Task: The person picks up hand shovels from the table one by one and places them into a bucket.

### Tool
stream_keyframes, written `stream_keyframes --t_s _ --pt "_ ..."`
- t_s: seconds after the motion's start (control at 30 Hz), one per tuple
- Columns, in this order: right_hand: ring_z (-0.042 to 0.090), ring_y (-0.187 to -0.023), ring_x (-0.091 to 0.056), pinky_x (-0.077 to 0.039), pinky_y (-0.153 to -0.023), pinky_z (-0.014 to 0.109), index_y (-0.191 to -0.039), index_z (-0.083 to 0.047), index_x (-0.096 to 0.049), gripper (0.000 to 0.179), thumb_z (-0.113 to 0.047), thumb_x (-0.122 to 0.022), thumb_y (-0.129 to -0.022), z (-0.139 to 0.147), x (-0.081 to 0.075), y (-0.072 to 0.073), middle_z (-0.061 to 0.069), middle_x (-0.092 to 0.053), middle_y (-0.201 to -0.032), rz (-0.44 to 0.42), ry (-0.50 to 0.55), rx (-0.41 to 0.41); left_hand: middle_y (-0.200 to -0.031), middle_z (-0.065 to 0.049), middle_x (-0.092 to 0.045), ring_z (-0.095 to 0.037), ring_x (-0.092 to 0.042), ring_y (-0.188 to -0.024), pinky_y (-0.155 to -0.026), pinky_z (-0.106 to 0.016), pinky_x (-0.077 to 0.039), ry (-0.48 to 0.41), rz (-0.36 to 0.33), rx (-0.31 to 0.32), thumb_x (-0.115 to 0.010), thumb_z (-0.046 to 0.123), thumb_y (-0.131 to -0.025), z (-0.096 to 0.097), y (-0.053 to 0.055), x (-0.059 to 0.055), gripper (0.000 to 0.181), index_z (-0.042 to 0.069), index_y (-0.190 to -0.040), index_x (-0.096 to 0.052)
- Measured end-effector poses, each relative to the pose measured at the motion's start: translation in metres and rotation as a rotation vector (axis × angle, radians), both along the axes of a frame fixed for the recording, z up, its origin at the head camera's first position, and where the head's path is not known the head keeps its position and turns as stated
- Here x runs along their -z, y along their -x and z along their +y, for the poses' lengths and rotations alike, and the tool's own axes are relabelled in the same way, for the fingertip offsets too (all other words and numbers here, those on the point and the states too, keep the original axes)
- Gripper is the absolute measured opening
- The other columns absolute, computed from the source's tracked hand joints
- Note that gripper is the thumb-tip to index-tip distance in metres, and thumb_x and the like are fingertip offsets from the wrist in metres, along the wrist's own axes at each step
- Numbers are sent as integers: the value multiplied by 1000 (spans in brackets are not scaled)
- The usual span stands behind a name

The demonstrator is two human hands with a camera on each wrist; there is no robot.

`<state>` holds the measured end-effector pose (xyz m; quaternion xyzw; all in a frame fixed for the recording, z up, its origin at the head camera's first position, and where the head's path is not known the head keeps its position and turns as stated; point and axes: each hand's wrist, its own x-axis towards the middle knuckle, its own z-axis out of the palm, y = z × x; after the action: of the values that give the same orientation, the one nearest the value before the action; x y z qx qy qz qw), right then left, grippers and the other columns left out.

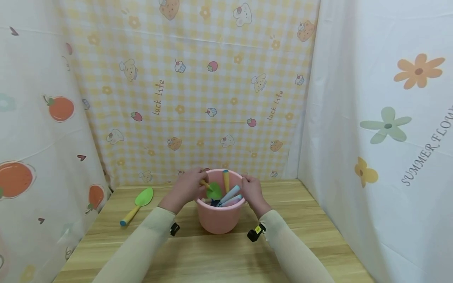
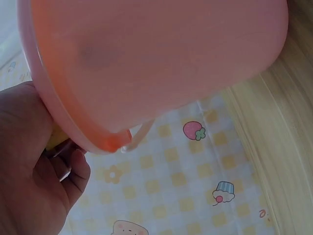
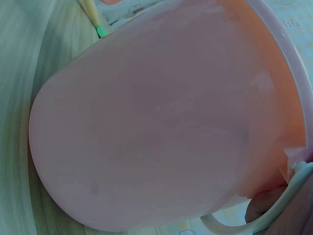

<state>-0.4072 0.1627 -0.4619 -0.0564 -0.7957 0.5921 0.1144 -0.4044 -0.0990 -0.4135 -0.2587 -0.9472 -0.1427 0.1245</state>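
Note:
A pink bucket (image 1: 217, 221) stands upright on the table. My left hand (image 1: 186, 185) is at its left rim and holds the yellow handle of a small trowel, whose green blade (image 1: 214, 192) points down into the bucket. In the left wrist view, the curled fingers of the left hand (image 2: 34, 166) are around a bit of yellow by the rim. My right hand (image 1: 252, 193) grips the right rim, near the white bail handle (image 3: 244, 227). Inside the bucket are a yellow handle with a blue end (image 1: 226, 182) and light blue and pinkish handles (image 1: 230, 195); their lower ends are hidden.
Another green trowel (image 1: 143, 197) with a yellow, blue-tipped handle lies on the wooden table (image 1: 212, 259) left of the bucket. A checked curtain (image 1: 198, 94) hangs behind, with white printed curtains on both sides.

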Motion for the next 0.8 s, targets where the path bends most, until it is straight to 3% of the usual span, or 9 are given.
stream_keyframes --t_s 0.33,0.53,0.8 --pt "36 -135 -66 -59 -108 51 -143 -2 -73 41 -22 -50 -115 -1 1 1 19 -71 -144 0 -8 2 -127 -6 -67 -25 -66 -105 -91 -45 -60 22 -30 -2 -77 21 -106 4 5 3 8 18 -112 -80" --pt "36 -134 -67 -59 -108 51 -141 -1 -74 40 -20 -51 -114 -1 1 1 20 -72 -143 9 1 5 -129 -9 -66 -27 -65 -108 -96 -47 -59 22 -76 12 -70 20 -109 5 7 3 14 14 -116 -82" --pt "37 -133 -67 -60 -107 50 -141 1 -73 41 -20 -51 -114 -1 0 -1 21 -71 -143 11 8 -3 -117 -4 -70 -23 -66 -101 -90 -45 -59 47 -126 29 -77 23 -105 6 9 0 15 14 -116 -84"
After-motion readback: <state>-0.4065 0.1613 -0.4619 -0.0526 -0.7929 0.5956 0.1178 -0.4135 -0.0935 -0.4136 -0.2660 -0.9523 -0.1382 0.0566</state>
